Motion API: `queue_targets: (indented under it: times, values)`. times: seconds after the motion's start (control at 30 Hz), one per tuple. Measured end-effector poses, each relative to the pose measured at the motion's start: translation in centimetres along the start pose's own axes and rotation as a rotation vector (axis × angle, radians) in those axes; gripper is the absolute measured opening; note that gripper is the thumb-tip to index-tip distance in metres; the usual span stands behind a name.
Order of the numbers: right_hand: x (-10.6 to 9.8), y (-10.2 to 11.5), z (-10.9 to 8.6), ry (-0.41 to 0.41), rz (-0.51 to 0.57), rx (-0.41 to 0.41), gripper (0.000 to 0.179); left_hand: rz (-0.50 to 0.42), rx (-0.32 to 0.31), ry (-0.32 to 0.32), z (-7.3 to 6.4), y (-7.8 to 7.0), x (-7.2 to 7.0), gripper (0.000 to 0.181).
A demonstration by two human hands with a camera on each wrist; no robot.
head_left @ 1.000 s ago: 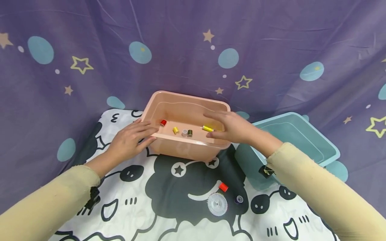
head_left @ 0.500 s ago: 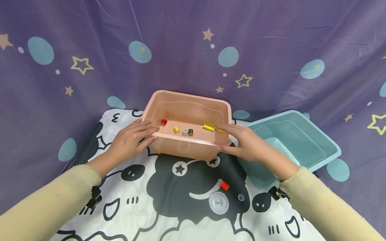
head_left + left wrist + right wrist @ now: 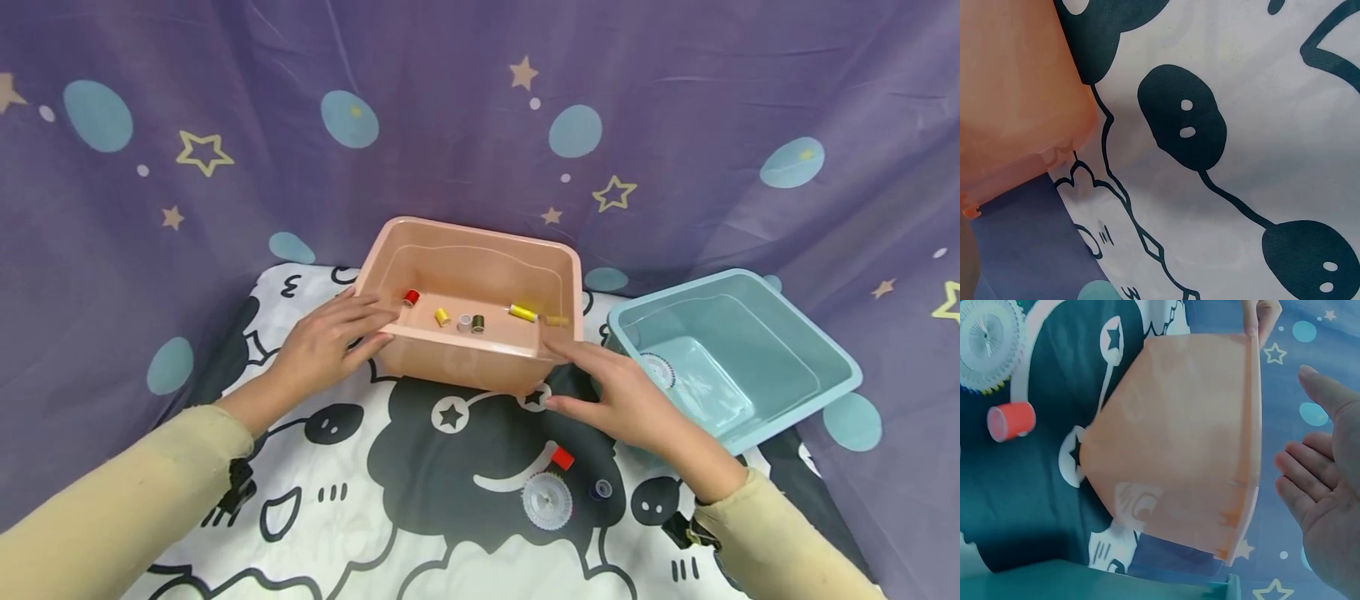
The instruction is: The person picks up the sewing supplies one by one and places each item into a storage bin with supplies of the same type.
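My left hand (image 3: 324,342) grips the front left rim of a peach plastic bin (image 3: 465,358), fingers over the rim and thumb outside. In the bin lie a red thread spool (image 3: 410,297), a short yellow spool (image 3: 442,317), a white spool (image 3: 465,322), a dark green spool (image 3: 478,323) and a longer yellow spool (image 3: 522,312). Just outside the bin's front right corner my right hand (image 3: 626,400) hovers with extended fingers, holding nothing. The right wrist view shows its bare palm (image 3: 1335,531) beside the bin's rim.
A teal bin (image 3: 787,417) stands at the right, a wheel of pins (image 3: 660,369) inside it. On the printed cloth in front lie a red spool (image 3: 562,457), another pin wheel (image 3: 547,501) and a small purple spool (image 3: 602,489). A purple curtain (image 3: 465,100) hangs behind.
My right hand has come up out of the peach bin and moved right and toward me, past the front rim. The left hand stays on the rim.
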State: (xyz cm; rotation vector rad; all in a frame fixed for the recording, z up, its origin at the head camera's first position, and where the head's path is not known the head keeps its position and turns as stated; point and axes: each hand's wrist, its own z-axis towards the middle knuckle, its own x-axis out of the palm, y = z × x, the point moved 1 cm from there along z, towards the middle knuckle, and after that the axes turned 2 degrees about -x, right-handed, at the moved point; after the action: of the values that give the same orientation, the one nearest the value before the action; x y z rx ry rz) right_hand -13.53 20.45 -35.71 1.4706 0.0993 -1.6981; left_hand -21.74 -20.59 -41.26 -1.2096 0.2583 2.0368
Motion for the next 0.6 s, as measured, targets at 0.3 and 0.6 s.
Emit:
queue_targets:
  times: [0.3, 0.6]
  values:
    - [2.1, 0.3, -2.4, -0.167, -0.05, -0.08, 0.07, -0.021, 0.028, -0.02, 0.3, -0.1, 0.2, 0.04]
    - [3.0, 1.5, -3.3, -0.187, 0.021, -0.167, 0.068, -0.006, 0.027, -0.033, 0.3, 0.1, 0.3, 0.043]
